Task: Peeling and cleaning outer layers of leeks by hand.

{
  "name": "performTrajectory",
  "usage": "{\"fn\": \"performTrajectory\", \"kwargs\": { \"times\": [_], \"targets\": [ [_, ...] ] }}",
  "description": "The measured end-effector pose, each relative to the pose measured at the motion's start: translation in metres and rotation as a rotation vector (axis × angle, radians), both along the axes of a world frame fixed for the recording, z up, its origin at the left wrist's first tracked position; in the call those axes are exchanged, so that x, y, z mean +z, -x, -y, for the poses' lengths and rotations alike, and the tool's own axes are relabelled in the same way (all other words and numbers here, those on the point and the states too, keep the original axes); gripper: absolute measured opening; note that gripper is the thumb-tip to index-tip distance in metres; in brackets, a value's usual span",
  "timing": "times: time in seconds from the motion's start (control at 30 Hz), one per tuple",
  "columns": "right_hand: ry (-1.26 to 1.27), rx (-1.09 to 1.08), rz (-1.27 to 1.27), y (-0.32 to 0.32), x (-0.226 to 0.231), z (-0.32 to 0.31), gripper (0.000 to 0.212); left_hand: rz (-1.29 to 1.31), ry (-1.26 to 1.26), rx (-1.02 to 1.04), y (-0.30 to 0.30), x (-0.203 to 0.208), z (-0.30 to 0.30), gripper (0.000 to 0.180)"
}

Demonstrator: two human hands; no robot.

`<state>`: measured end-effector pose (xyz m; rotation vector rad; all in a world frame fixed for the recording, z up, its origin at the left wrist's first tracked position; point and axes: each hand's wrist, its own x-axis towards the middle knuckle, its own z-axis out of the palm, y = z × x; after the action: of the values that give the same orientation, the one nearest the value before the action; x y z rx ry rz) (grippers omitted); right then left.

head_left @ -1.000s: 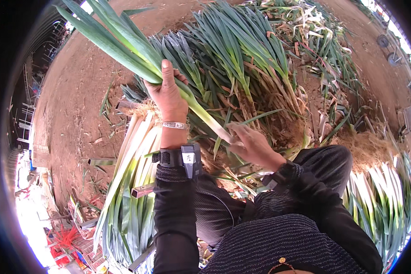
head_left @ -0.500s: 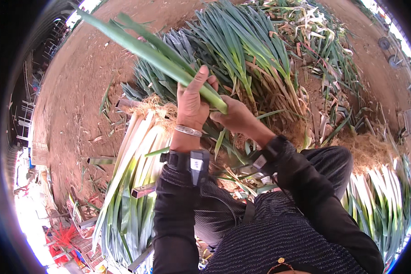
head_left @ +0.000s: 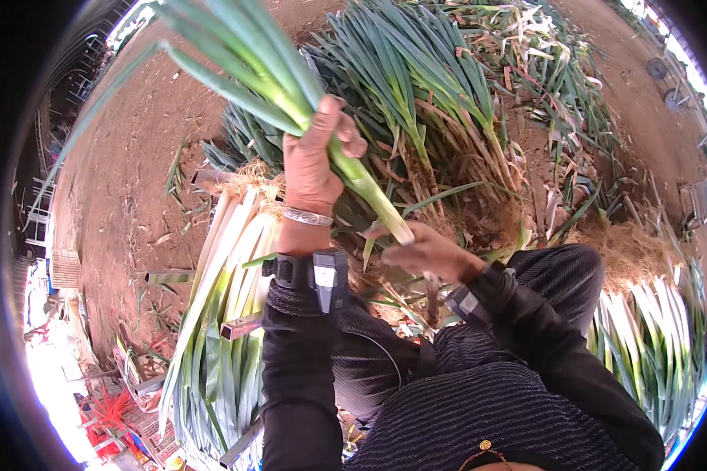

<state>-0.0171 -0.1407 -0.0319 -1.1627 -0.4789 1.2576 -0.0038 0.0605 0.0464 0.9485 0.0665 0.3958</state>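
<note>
A long leek (head_left: 369, 192) slants across the middle, its broad green leaves spreading to the upper left. My left hand (head_left: 316, 161) is closed around it where the leaves meet the stalk, thumb uppermost. My right hand (head_left: 426, 251), slightly blurred, is closed at the pale lower part of the same leek and hides some of it. A brownish, stalk-like piece shows below the right hand; whether it belongs to this leek I cannot tell.
Uncleaned leeks (head_left: 416, 86) lie ahead on brown soil (head_left: 133, 173), with leaf scraps (head_left: 542, 47) beyond. A pile of pale-stalked leeks (head_left: 228, 314) rests on metal bars (head_left: 242, 325) at left. Another leek pile (head_left: 644, 337) lies at right, beside my knee.
The leek's leaves have fanned out and more of its pale stalk shows. My left hand has shifted slightly left and up; my right hand has moved down and right along the stalk.
</note>
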Motion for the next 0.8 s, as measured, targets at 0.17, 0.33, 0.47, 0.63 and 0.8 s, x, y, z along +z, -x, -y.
{"fn": "performTrajectory", "kwargs": {
  "times": [0.17,0.33,0.47,0.63,0.8],
  "targets": [
    [0.114,-0.167,0.065,0.025,-0.034,0.037,0.038,0.065,0.117,0.067,-0.006,-0.002,-0.024,0.022],
    [0.035,-0.405,0.273,0.022,-0.038,0.048,0.036,0.070,0.146,0.155,-0.004,-0.003,-0.032,0.025],
    [0.106,-0.538,0.644,0.012,-0.021,0.038,0.036,0.102,0.189,0.159,-0.004,-0.006,-0.037,0.030],
    [0.024,-0.579,0.678,0.001,-0.018,0.025,0.036,0.092,0.163,0.182,-0.004,-0.002,-0.027,0.034],
    [-0.013,-0.489,0.659,-0.017,0.011,-0.002,0.036,-0.010,0.210,0.123,-0.006,-0.003,-0.017,0.038]
  ]
}}
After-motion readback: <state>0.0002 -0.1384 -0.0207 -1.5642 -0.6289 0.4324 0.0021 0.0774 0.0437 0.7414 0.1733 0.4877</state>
